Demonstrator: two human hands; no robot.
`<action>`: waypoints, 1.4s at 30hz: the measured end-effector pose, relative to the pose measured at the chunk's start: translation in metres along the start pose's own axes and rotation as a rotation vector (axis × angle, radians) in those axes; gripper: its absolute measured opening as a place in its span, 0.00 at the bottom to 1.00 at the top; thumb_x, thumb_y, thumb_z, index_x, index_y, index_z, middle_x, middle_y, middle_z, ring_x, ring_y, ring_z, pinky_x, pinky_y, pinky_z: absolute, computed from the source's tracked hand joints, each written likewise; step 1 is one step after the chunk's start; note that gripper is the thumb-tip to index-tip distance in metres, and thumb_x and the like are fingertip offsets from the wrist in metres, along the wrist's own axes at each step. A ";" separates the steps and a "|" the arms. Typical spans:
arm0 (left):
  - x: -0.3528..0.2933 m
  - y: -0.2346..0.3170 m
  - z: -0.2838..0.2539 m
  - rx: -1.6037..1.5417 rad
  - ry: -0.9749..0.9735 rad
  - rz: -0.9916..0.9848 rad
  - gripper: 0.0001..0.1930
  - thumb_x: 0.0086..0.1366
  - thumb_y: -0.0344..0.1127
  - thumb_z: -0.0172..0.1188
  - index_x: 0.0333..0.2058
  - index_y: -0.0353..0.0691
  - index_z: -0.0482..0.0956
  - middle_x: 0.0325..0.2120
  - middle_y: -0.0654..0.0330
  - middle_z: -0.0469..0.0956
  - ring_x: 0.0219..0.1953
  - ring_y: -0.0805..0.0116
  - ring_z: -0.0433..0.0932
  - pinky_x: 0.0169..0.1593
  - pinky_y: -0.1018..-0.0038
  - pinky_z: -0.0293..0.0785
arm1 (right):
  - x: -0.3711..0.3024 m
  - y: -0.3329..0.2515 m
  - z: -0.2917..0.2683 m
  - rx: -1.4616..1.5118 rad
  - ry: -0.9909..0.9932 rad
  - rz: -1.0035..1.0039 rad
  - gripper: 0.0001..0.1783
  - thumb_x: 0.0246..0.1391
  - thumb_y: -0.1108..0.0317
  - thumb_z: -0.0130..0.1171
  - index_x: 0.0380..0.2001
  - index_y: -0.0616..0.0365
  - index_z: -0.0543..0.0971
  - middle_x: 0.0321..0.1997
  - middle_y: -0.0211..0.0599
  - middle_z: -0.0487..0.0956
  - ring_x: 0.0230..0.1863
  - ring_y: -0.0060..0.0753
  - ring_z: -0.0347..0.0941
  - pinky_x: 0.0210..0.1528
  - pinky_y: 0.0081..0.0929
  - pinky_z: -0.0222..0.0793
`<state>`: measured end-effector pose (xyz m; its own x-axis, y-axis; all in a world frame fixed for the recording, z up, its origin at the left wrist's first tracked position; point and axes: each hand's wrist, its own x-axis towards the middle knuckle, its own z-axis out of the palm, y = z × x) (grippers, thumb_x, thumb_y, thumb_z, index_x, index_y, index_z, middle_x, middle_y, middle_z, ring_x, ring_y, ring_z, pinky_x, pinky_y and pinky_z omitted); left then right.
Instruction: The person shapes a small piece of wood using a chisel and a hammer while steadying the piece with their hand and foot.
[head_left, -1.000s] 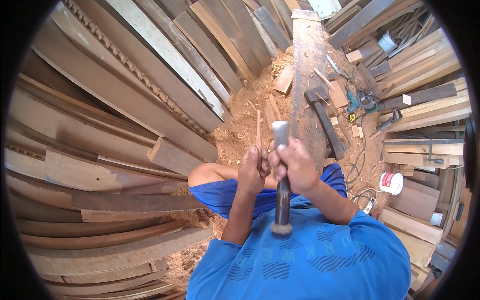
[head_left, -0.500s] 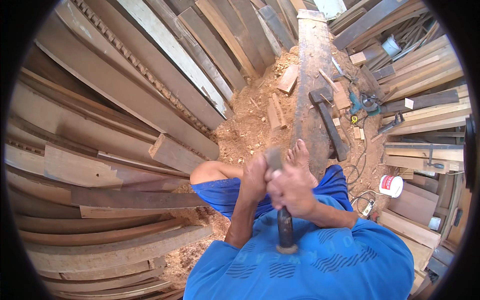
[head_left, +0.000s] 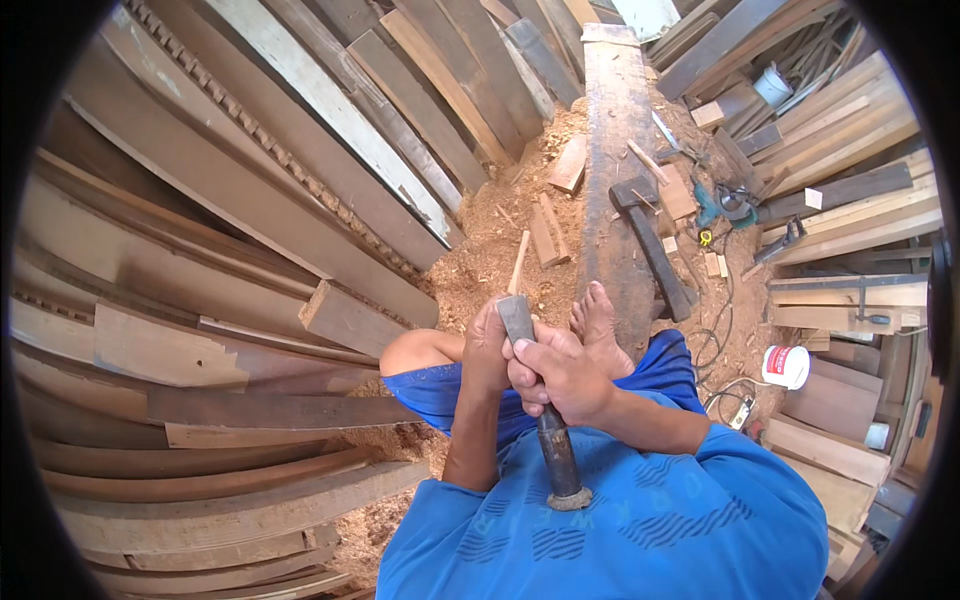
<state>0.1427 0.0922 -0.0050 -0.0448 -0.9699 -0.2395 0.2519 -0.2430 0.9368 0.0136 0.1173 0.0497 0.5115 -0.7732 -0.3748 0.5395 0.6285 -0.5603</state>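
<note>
A chisel with a dark handle (head_left: 556, 452) and a wide grey blade (head_left: 514, 318) lies slantwise in front of my blue shirt. The butt of its handle is against or close to my belly. My right hand (head_left: 560, 372) is closed around it near the blade, thumb on top. My left hand (head_left: 486, 346) is closed on a thin, pale wooden stick (head_left: 519, 262), whose tip points away from me past the blade. The blade covers the stick's lower part, so I cannot tell whether the edge touches it.
A long plank bench (head_left: 615, 150) runs away from my bare foot, with a dark hammer-like tool (head_left: 650, 240) on it. Wood shavings (head_left: 485, 260) cover the floor. Boards (head_left: 190, 260) line the left; a white bucket (head_left: 785, 367), a power tool (head_left: 735, 205) and cables stand or lie rightward.
My hands, blurred before, are now sharp. The chisel has shifted slightly left and nearer to me, and the thin stick now shows clearly beyond the blade.
</note>
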 end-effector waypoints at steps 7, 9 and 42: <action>-0.022 -0.004 0.000 0.200 -0.089 0.147 0.18 0.75 0.43 0.41 0.29 0.40 0.69 0.19 0.71 0.64 0.23 0.84 0.61 0.26 0.82 0.60 | -0.016 0.001 -0.004 -0.065 0.040 -0.010 0.09 0.66 0.63 0.42 0.37 0.57 0.67 0.20 0.26 0.65 0.14 0.15 0.58 0.16 0.19 0.63; -0.034 -0.010 0.004 0.075 -0.102 0.135 0.18 0.75 0.42 0.41 0.28 0.40 0.69 0.19 0.72 0.63 0.22 0.84 0.60 0.25 0.82 0.59 | -0.022 -0.004 -0.004 -0.068 0.035 -0.041 0.09 0.66 0.63 0.42 0.37 0.57 0.67 0.20 0.26 0.65 0.14 0.16 0.59 0.16 0.19 0.63; 0.007 -0.009 0.011 -0.153 0.097 -0.012 0.18 0.75 0.46 0.37 0.38 0.39 0.71 0.20 0.69 0.68 0.21 0.80 0.66 0.25 0.83 0.63 | 0.006 0.005 -0.011 0.004 0.009 -0.029 0.08 0.66 0.67 0.42 0.42 0.59 0.68 0.26 0.29 0.72 0.15 0.16 0.63 0.18 0.18 0.66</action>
<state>0.1293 0.0876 -0.0120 0.0431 -0.9587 -0.2813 0.3963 -0.2420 0.8856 0.0121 0.1144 0.0366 0.4897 -0.7920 -0.3646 0.5566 0.6059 -0.5684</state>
